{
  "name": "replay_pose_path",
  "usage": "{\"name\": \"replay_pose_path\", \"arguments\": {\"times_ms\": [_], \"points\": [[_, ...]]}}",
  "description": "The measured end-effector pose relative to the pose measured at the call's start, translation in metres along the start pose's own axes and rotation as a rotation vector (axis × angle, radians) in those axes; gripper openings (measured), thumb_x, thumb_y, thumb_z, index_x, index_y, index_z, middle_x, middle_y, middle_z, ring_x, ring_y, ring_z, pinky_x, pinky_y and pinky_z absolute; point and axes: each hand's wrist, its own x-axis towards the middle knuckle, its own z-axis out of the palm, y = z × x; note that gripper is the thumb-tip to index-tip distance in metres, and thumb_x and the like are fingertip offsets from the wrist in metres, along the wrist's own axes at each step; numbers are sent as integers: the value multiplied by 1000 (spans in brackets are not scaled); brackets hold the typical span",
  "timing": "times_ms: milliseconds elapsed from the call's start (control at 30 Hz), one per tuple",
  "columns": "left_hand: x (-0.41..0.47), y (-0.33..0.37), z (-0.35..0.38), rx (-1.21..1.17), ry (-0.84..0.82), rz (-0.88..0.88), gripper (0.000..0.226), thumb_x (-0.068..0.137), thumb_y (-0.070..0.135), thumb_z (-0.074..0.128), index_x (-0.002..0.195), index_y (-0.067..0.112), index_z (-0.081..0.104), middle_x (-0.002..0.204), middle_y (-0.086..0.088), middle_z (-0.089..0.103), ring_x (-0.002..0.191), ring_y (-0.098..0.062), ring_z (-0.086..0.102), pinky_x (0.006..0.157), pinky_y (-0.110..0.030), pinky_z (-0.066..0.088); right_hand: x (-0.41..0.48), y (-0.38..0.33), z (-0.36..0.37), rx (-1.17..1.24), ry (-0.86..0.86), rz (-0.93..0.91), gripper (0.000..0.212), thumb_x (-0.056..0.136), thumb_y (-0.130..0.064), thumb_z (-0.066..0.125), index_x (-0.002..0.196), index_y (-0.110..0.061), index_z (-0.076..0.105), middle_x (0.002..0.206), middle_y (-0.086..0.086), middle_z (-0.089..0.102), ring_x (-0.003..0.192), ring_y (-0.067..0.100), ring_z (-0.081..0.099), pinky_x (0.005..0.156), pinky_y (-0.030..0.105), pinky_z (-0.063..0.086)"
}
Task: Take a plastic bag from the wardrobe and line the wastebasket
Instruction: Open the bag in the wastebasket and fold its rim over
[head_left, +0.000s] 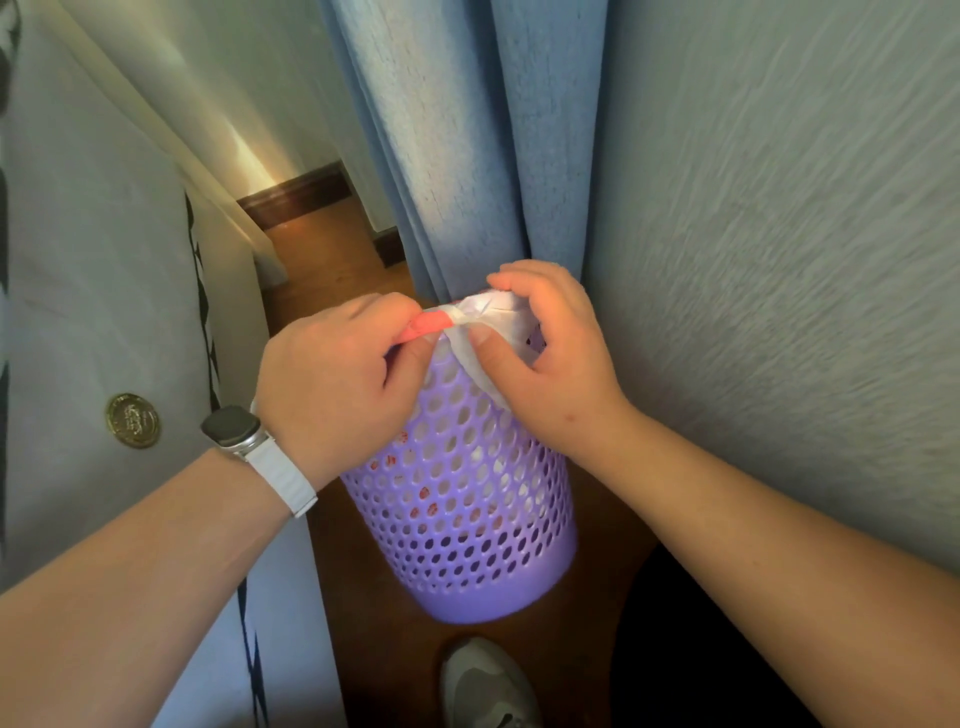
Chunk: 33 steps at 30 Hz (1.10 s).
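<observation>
A purple perforated wastebasket (467, 519) stands on the wooden floor between a bed and a blue curtain. A white plastic bag (488, 332) with a red drawstring (434, 321) is bunched at its rim. My left hand (337, 384), with a white watch on the wrist, pinches the red drawstring. My right hand (550, 364) grips the gathered white plastic right beside it, thumb pressed on the bag over the basket's top. The hands hide most of the rim. White and reddish patches show through the basket's holes.
A bed with grey-white cover (104, 312) fills the left side. A blue curtain (467, 130) hangs behind the basket and a textured wall (779, 260) rises on the right. My grey shoe (488, 686) is on the floor (322, 249) below the basket.
</observation>
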Motion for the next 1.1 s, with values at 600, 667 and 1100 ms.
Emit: {"name": "replay_pose_path", "arguments": {"times_ms": [600,667,1100], "points": [[5,4,-3,-15,-46,96,36,91,45,51,102,16,68,88,-3,66,74,-21,60,59,-31,44,3,-1,-4,-111,83,-45,26,82,-31,60,92,-8,57,95,1,56,90,23,52,82,46,43],[5,5,-2,-20,-55,97,35,93,44,50,102,15,68,85,-2,66,73,-20,60,59,-27,39,2,-5,-1,-119,74,-31,25,82,-32,60,92,-9,57,94,-3,53,89,22,52,81,44,43],[1,0,-4,-6,57,-40,37,91,41,47,71,13,61,59,2,50,53,-15,44,47,-20,28,6,9,-12,-51,49,34,54,81,-45,62,120,-8,60,132,7,51,127,20,46,109,40,36]]}}
